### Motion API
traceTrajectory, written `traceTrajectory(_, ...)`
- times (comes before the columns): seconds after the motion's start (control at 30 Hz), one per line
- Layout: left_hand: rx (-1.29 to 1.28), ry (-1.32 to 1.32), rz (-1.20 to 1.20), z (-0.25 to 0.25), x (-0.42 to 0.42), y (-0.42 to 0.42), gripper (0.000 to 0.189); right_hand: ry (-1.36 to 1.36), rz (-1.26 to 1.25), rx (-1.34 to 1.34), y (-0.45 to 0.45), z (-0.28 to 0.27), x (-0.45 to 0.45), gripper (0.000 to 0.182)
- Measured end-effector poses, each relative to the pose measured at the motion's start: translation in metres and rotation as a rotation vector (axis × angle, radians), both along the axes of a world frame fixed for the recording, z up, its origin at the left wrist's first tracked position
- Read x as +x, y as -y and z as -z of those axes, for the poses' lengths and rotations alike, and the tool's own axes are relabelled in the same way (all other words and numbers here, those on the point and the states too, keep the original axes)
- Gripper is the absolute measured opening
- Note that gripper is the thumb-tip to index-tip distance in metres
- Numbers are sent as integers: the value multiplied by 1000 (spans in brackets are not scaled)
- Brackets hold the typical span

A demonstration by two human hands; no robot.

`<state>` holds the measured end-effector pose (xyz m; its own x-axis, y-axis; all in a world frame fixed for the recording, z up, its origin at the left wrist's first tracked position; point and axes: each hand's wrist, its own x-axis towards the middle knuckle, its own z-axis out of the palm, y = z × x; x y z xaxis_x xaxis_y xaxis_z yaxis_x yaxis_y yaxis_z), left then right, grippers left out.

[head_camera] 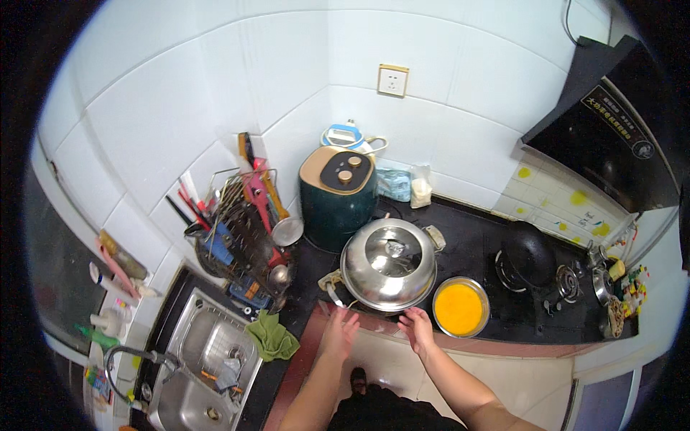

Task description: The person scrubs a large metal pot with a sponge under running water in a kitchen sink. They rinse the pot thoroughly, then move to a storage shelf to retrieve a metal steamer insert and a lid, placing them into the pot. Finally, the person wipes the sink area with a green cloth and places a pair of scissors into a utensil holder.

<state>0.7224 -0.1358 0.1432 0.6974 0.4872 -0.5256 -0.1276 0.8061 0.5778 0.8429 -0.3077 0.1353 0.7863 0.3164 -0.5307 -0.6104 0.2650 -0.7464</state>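
Note:
A large pot with a domed steel lid [396,283] stands on the black countertop before me; its lid has a glass centre and a knob. My left hand [340,331] is near the pot's front left edge, fingers apart, below a cloth-wrapped handle. At the front right edge is my right hand [418,326], its fingers spread and curved; whether the fingertips touch the rim cannot be told. Neither hand holds anything. Right of the pot, a steel bowl of orange-yellow liquid [458,308] rests near the counter's front edge.
A dark green air fryer [337,210] stands behind the pot. To the right, a black wok [528,253] sits on the gas stove beneath a range hood [604,129]. At left are a utensil rack [242,215], a green cloth [272,335] and a double steel sink [183,385].

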Motion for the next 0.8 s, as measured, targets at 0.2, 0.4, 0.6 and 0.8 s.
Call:
traceTrajectory(0.2, 16, -14, 16, 19, 27, -18, 34, 150, 213, -136, 1, 8, 51, 37)
traceTrajectory(0.4, 93, 118, 48, 19, 32, -14, 45, 172, 198, -26, -5, 12, 97, 32)
traceTrajectory(0.6, 170, 191, 76, 16, 31, 3, 41, 323, 220, -227, -1, 1, 101, 34)
traceTrajectory(0.8, 279, 147, 109, -29, 27, 30, 40, 434, 199, -200, 34, -35, 96, 35)
